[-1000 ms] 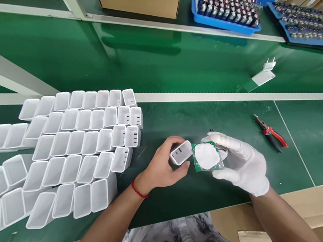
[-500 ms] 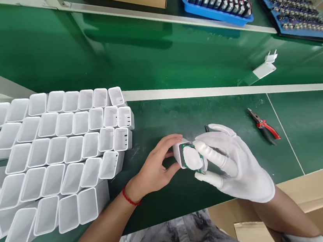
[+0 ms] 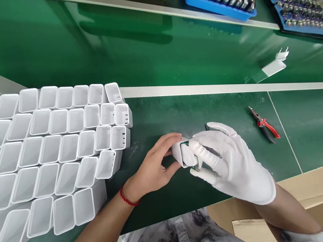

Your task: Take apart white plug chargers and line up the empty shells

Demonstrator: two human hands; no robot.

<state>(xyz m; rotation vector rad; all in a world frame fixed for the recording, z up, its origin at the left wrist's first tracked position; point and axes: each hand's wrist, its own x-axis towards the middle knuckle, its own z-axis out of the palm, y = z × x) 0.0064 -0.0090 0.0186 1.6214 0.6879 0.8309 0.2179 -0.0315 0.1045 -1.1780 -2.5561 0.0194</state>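
My left hand [image 3: 150,171], bare and with a red cord at the wrist, grips a white plastic housing [image 3: 177,154] between thumb and fingers, its open end tilted toward the right. In my white-gloved right hand [image 3: 228,163] is a green circuit board [image 3: 197,167] with a white rounded pad on it. The board sits partly inside the housing's mouth, and my gloved fingers press on its outer end. Most of the board is hidden by the housing and the glove. A small black item [image 3: 207,126] shows just behind the gloved fingers, too covered to name.
Rows of open white housings [image 3: 67,146] stand to the left. Red-and-black pliers [image 3: 265,124] lie at right, with a white plug adapter [image 3: 275,64] behind them. Above, a shelf carries a blue tray [image 3: 218,8] of wired parts. Cardboard boxes [image 3: 311,193] are below the bench edge.
The circuit board has gone deeper into the housing, moving left, with less green showing. My right fingers have followed it. The left hand keeps its hold, and the view has shifted slightly.
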